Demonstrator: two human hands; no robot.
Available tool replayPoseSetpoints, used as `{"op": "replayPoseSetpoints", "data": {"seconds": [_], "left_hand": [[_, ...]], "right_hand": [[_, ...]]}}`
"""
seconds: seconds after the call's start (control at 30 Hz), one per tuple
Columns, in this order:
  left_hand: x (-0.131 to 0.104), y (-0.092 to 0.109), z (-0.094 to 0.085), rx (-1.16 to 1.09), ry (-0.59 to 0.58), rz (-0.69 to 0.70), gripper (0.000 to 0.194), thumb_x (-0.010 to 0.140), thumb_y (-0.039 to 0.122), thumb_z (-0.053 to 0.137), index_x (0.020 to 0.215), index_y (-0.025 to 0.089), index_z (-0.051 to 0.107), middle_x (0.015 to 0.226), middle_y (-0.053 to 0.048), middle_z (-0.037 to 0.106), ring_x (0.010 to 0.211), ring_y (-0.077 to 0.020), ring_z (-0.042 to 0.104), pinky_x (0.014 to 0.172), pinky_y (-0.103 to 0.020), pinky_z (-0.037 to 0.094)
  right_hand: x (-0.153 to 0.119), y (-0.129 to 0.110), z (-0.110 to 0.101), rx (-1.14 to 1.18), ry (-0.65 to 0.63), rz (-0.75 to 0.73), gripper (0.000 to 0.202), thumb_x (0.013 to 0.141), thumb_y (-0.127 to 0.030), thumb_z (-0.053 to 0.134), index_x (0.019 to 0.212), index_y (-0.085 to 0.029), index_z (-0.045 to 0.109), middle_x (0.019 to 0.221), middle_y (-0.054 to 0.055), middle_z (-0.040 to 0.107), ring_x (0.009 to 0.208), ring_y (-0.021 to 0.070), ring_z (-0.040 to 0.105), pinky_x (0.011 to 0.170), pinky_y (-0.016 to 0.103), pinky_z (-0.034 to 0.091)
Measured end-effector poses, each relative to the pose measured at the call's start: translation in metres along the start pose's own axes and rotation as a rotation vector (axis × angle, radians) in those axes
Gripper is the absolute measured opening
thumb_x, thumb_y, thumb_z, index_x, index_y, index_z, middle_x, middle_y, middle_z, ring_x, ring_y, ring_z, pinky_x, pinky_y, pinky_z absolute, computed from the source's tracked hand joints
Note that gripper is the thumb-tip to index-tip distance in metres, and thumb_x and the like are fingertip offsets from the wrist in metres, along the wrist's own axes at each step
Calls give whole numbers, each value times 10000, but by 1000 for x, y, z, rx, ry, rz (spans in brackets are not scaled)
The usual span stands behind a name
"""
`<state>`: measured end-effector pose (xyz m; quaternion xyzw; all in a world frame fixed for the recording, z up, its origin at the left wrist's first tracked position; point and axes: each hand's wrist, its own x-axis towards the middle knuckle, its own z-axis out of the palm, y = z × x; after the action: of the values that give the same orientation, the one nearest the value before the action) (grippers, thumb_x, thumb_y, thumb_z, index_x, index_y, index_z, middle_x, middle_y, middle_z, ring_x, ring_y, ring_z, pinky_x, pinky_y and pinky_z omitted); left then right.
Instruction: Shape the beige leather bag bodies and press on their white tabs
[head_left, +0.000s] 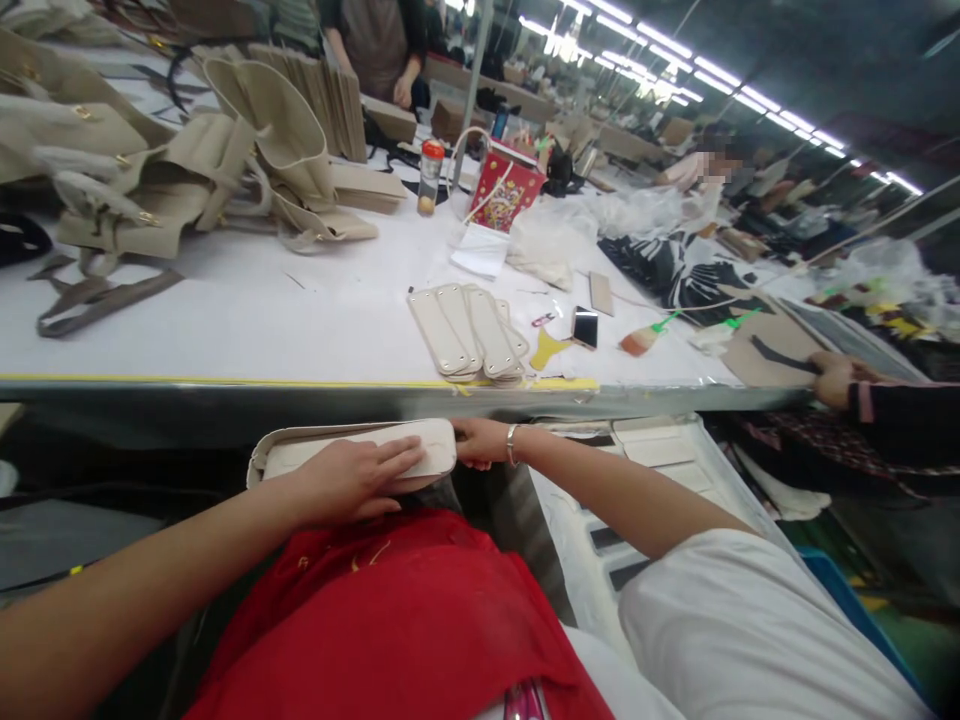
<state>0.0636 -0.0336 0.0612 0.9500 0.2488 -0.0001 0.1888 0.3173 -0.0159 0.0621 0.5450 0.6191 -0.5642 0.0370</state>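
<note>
A long cream piece with rounded ends and a raised rim (300, 452) lies level in front of my red apron, below the table's front edge. My left hand (358, 474) rests flat on its top, the fingers stretched towards its right end. At that right end is my right hand (482, 443), its fingers bent against the rounded edge and partly hidden. On the table just beyond, several flat cream strips with small holes (472, 330) lie in an overlapping stack.
Beige bags (285, 140) stand at the left of the white table (225, 320). A bottle (430, 178), red box (504, 188), phone (584, 328) and brushes (642, 339) lie farther right. A tray of pieces (592, 530) is beside me. Another person's hand (836, 378) is at the right.
</note>
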Motion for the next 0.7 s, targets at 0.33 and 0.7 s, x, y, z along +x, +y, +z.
{"op": "replayPoseSetpoints", "data": {"seconds": [0.33,0.7], "left_hand": [[3,-9,1,-87,-87,-4,623,802,364,504,1395,301,321,1478,-17,290,1229,-242,464,988,-330,389],[12,-11,8,-115,-30,-46,423,904,357,370,1313,310,467,1421,-8,398,1032,-214,609,911,-314,448]], "right_hand": [[-11,2,9,250,194,-202,610,660,-51,464,1267,-109,461,419,-122,363,380,37,283,380,152,204],[36,63,17,634,63,22,314,933,-346,346,1057,-123,528,697,18,582,599,89,571,602,224,479]]}}
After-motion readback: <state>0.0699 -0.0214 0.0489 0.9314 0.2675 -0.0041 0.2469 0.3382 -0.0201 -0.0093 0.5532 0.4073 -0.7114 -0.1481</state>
